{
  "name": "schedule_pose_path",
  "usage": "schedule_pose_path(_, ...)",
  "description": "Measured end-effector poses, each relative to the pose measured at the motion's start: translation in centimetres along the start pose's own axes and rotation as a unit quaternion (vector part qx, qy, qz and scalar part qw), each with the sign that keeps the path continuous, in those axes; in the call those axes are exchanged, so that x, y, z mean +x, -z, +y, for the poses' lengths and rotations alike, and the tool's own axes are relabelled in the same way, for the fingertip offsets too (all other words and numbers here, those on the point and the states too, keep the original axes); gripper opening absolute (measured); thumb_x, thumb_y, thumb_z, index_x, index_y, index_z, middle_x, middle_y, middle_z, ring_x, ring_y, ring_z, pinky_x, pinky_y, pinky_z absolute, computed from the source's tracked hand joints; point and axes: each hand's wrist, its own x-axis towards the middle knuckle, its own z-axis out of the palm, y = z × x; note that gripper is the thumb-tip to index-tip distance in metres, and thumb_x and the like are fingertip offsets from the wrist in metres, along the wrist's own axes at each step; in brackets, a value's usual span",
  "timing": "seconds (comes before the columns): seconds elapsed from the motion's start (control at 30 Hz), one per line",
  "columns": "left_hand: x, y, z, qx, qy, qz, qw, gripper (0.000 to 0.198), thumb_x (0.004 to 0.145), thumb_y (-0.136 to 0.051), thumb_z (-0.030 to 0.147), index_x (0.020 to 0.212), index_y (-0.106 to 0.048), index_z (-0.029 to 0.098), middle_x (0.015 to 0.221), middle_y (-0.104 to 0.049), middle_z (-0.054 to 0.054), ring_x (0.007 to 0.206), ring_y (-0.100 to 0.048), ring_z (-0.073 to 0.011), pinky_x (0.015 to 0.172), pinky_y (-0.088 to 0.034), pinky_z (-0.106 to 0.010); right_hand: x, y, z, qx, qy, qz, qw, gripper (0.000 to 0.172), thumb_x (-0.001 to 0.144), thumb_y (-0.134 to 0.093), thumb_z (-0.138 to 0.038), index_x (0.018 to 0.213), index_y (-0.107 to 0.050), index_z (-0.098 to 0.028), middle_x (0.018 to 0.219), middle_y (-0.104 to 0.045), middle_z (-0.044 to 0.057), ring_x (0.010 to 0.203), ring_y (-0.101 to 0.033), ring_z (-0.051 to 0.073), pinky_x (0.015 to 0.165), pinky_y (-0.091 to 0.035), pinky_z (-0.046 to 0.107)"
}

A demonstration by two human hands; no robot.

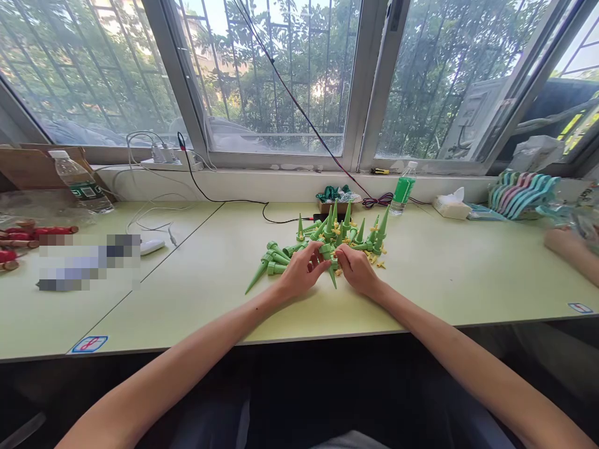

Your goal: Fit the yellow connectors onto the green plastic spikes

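My left hand (303, 272) is closed on a green plastic watering spike (326, 249), its wide cap up and its pointed end down toward the table. Close beside it, my right hand (359, 269) is pinched at the spike's side. A bit of yellow shows at its fingertips, apparently a small yellow valve, mostly hidden by the fingers. Behind both hands stands a cluster of green spikes (346, 218), several upright with yellow valves fitted. More green spikes (257, 276) lie to the left of my left hand. Loose yellow valves (380, 265) are scattered right of the cluster.
Behind the pile sit a small box (334, 206) and a green-labelled bottle (403, 189). Tissues (452, 204) and hangers (521, 194) are farther right, near another person's arm (571, 252). On the left are a bottle (84, 184), white cables (154, 215) and red-and-wood items (28, 236).
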Motion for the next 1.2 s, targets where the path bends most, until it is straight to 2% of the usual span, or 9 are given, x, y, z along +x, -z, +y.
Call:
schedule_pose_path(0.27,-0.23,0.05,-0.12,0.031,-0.028,0.008,0.999,0.028,0.09,-0.067,0.036,0.108,-0.055,0.019,0.072,-0.06,0.004,0.059,-0.052,-0.0084,0.056,-0.047,-0.021,0.01,0.01,-0.02,0.004,-0.01,-0.018,1.0,0.044,0.107,-0.026,-0.051,0.076,-0.04,-0.023,0.064,-0.056,0.001,0.053,-0.048,0.013,0.056,-0.033,0.026)
schedule_pose_path(0.43,-0.39,0.03,-0.44,0.056,-0.055,0.017,0.997,0.024,0.092,-0.066,0.037,0.105,-0.057,0.019,0.072,-0.058,0.004,0.058,-0.051,-0.0086,0.058,-0.047,-0.022,-0.07,-0.08,0.04,-0.002,-0.004,-0.018,1.0,0.043,0.107,-0.026,-0.047,0.075,-0.042,-0.023,0.061,-0.055,0.0,0.051,-0.048,0.013,0.056,-0.033,0.026)
schedule_pose_path(0.63,-0.41,0.1,-0.57,0.085,-0.115,0.038,0.989,0.017,0.093,-0.065,0.031,0.102,-0.057,0.019,0.072,-0.054,0.005,0.056,-0.046,-0.0066,0.056,-0.043,-0.02,-0.08,-0.1,-0.22,0.006,0.002,-0.011,1.0,0.042,0.107,-0.027,-0.045,0.074,-0.04,-0.023,0.063,-0.055,0.0,0.051,-0.047,0.012,0.056,-0.033,0.026)
schedule_pose_path(0.93,-0.37,0.13,-0.26,0.098,-0.147,0.054,0.983,0.015,0.094,-0.064,0.031,0.099,-0.057,0.019,0.071,-0.052,0.005,0.055,-0.045,-0.0068,0.055,-0.041,-0.019,-0.09,-0.07,-0.29,0.017,0.001,-0.01,1.0,0.044,0.107,-0.026,-0.047,0.074,-0.041,-0.023,0.062,-0.053,-0.001,0.051,-0.045,0.012,0.056,-0.033,0.026)
schedule_pose_path(1.1,-0.45,0.31,-0.27,0.138,-0.215,0.055,0.965,0.004,0.096,-0.06,0.022,0.097,-0.058,0.019,0.074,-0.053,0.002,0.057,-0.042,-0.0075,0.055,-0.038,-0.02,-0.17,-0.16,-0.22,0.028,0.011,-0.014,0.999,0.043,0.107,-0.028,-0.044,0.074,-0.042,-0.022,0.063,-0.054,-0.001,0.053,-0.047,0.012,0.057,-0.034,0.026)
schedule_pose_path(1.2,-0.47,0.32,-0.23,0.141,-0.214,0.055,0.965,0.004,0.096,-0.059,0.021,0.099,-0.057,0.02,0.075,-0.053,0.002,0.057,-0.042,-0.0072,0.055,-0.037,-0.02,-0.18,-0.25,-0.14,0.032,0.012,-0.015,0.999,0.042,0.108,-0.028,-0.044,0.074,-0.042,-0.022,0.063,-0.054,-0.001,0.053,-0.047,0.012,0.058,-0.035,0.026)
